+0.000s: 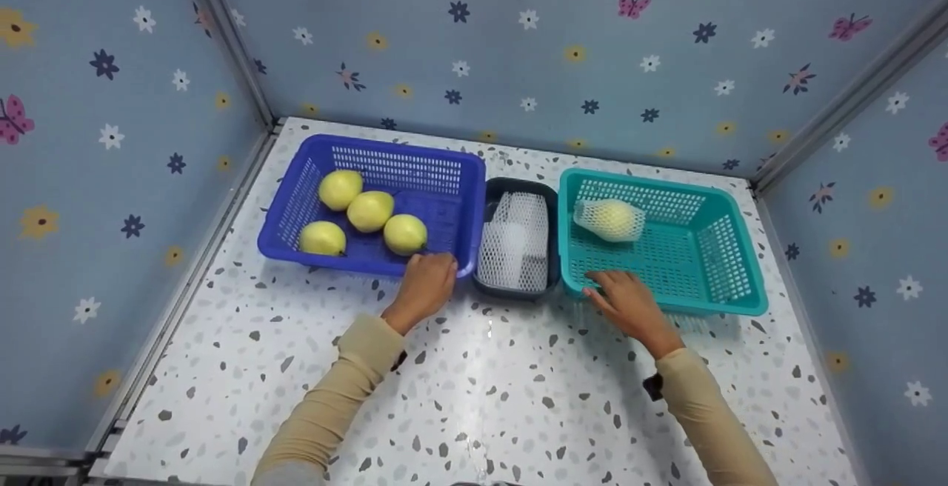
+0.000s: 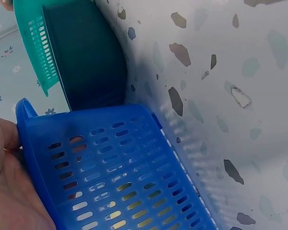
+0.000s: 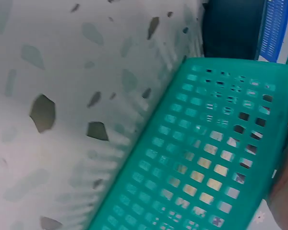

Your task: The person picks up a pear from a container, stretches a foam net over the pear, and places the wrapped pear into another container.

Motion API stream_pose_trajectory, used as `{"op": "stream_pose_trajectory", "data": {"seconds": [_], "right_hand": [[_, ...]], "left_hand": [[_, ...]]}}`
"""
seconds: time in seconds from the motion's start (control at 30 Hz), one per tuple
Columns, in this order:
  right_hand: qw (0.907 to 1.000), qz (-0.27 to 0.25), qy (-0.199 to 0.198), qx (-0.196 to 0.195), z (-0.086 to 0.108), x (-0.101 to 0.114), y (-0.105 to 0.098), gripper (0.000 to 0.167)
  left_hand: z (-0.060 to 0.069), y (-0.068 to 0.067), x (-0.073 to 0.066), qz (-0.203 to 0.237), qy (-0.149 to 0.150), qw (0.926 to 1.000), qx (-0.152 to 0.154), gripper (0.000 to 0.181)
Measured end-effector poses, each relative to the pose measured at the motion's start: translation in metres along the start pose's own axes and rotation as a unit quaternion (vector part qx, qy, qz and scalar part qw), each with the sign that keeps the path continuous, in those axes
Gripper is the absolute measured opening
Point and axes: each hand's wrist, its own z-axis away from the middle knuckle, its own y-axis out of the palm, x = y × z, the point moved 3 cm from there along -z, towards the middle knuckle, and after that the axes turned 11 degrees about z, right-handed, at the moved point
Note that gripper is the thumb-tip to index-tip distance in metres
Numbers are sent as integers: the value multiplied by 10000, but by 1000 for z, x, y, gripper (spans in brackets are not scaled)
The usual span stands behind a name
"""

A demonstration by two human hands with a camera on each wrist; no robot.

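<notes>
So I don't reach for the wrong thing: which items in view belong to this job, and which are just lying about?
Part of the job, it seems:
blue basket, holding four pears
dark tray, holding white foam nets
green basket, holding one netted pear

Just surroundings:
speckled table
flowered walls
metal frame

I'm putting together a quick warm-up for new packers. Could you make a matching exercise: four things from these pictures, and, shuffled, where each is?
Things
1. Unwrapped yellow fruits
2. Net-wrapped fruit
3. White netting
4. Left hand

Places
A. In the dark container
B. At the near rim of the blue basket
C. Inside the teal basket
D. Inside the blue basket

Pairs: 1-D, 2-C, 3-A, 4-B
</notes>
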Motion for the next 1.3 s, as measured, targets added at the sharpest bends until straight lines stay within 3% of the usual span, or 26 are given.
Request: {"op": "stream_pose_trajectory", "data": {"seconds": [0.2, 0.33, 0.5, 0.7, 0.93, 1.13, 1.3], "right_hand": [[9981, 334, -104, -498, 3, 1, 9, 31], [9931, 545, -294, -996, 3, 0, 13, 29], [9882, 601, -405, -1346, 3, 0, 17, 27], [9863, 590, -451, -1472, 3, -1, 18, 23], [9844, 593, -495, -1584, 3, -4, 19, 25], [9836, 580, -482, -1639, 3, -3, 19, 23], [9826, 554, -471, -1708, 4, -2, 18, 20]], "left_hand": [[-1, 2, 1, -86, -73, 9999, 106, 22], [-1, 0, 2, -60, -213, 9992, 318, 22], [-3, -3, 4, 10, -377, 9970, 673, 22], [-9, -11, 5, 220, -158, 9937, 1086, 20], [-25, -36, 12, 429, 33, 9882, 1473, 17], [-43, -62, 22, -193, 318, 9855, 1658, 21], [-54, -71, 32, -579, 442, 9802, 1840, 30]]}}
